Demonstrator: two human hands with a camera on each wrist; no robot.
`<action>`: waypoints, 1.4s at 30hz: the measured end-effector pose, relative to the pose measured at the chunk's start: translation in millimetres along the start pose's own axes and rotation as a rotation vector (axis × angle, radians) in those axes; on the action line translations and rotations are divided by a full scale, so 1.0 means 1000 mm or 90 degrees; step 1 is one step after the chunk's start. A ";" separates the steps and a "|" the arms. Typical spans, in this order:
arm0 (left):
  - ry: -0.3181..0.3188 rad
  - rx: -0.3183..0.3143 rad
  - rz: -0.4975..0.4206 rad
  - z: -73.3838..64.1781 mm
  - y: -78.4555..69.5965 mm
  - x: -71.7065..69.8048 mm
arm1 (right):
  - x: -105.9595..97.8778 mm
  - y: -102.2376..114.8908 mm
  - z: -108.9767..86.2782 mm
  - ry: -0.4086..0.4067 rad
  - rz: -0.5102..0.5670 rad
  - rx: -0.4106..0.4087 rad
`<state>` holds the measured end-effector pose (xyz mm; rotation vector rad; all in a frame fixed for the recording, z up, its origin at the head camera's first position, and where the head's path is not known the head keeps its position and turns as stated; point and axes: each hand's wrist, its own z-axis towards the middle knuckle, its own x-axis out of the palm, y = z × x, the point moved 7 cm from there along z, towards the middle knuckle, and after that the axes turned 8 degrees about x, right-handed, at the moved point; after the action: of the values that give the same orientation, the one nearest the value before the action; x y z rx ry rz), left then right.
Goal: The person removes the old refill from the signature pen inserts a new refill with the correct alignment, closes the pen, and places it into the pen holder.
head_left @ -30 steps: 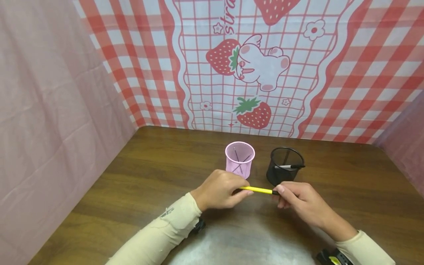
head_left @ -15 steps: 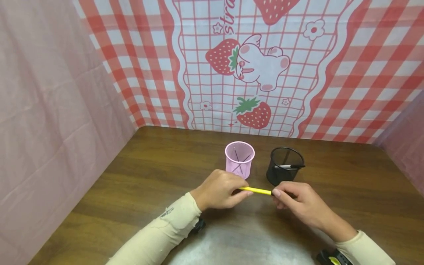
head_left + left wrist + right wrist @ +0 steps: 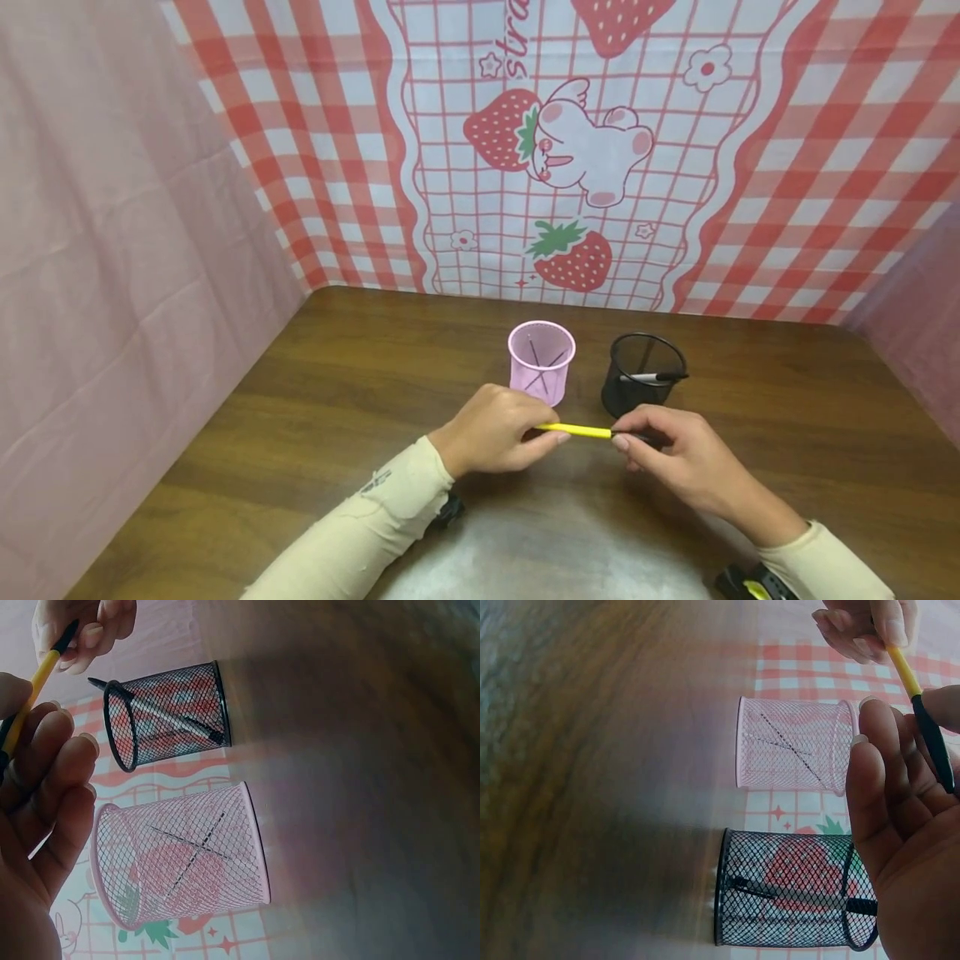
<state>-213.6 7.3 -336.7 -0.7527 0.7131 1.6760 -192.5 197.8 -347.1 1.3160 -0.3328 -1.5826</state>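
A yellow pen [image 3: 581, 430] with a black end lies level between my two hands above the table. My left hand [image 3: 498, 429] pinches its yellow barrel between thumb and fingers, and the palm covers its far left end. At the other end my right hand [image 3: 682, 450] pinches the black part, thumb near where yellow meets black. In the right wrist view that dark end [image 3: 931, 739] runs across the right fingers. Behind the left hand stands a pink mesh pen cup [image 3: 555, 385], and behind the right hand a black mesh pen cup [image 3: 621, 398].
A grey-and-black pen [image 3: 647, 378] leans inside the black cup, its dark tip past the rim. Thin dark crossed lines show in the pink cup. The brown wooden table [image 3: 360, 375] meets a strawberry-print cloth [image 3: 352, 192] at the back; a pink curtain [image 3: 150, 250] hangs left.
My right hand's fingertips have shifted slightly left along the pen, toward the yellow barrel, so more of the black end now shows behind them. The left hand keeps its grip, nearly still.
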 end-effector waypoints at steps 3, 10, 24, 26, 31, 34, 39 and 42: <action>0.000 -0.003 -0.001 0.001 0.000 0.000 | -0.001 0.000 0.000 -0.003 0.001 0.004; 0.006 -0.018 -0.009 0.001 0.000 0.002 | 0.000 0.000 0.000 -0.003 0.006 0.006; 0.004 -0.004 -0.006 0.000 -0.001 0.002 | 0.003 0.000 -0.001 -0.007 0.021 0.003; 0.005 -0.004 -0.008 0.000 -0.001 0.002 | 0.003 0.001 -0.001 -0.010 0.018 -0.006; 0.007 0.000 -0.011 0.001 -0.002 0.002 | 0.000 0.003 0.000 -0.017 0.001 -0.016; 0.010 0.004 -0.008 0.000 -0.003 0.002 | 0.001 0.002 0.001 -0.019 -0.010 -0.015; 0.005 0.016 -0.003 0.000 -0.004 0.001 | 0.000 0.001 0.001 -0.034 -0.036 -0.009; -0.002 0.021 0.004 0.001 -0.004 0.000 | -0.001 -0.001 0.001 -0.032 -0.035 0.005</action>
<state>-209.8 8.6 -336.6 -0.7247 0.7396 1.6663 -193.6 198.4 -347.1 1.3036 -0.3362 -1.6643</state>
